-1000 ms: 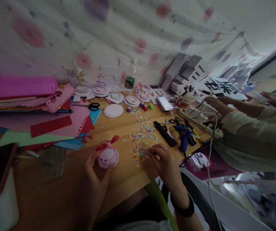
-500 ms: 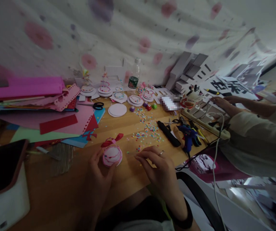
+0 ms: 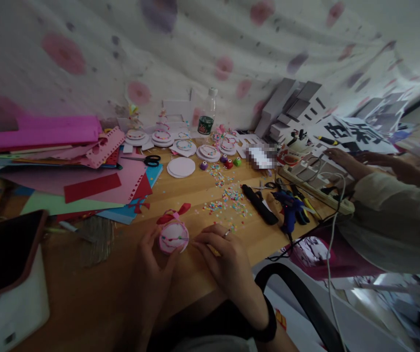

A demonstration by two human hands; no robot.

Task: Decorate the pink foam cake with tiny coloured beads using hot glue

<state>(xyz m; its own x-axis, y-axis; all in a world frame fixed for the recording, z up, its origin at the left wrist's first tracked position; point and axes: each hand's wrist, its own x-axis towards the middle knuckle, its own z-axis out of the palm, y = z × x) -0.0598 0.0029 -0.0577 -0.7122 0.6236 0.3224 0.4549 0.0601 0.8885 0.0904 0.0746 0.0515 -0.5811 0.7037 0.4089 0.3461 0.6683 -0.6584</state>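
Note:
My left hand is wrapped round a small round paper craft, white on top with a pink rim. A red bow stands at its far edge, and coloured specks line the white top. From the right, my right hand pinches a thin stick, whose tip reaches over the top of the craft; its exact kind is too fine to make out. Beyond my right hand, multicoloured confetti bits lie scattered on the wooden table.
Coloured paper sheets, black-handled scissors and a phone lie to the left. White discs and a bottle stand behind. A blue glue gun and a power strip lie right, near another person's hand.
My right hand has moved left to the craft, bringing the thin stick over its top. More coloured specks show on the craft. My left hand keeps its hold.

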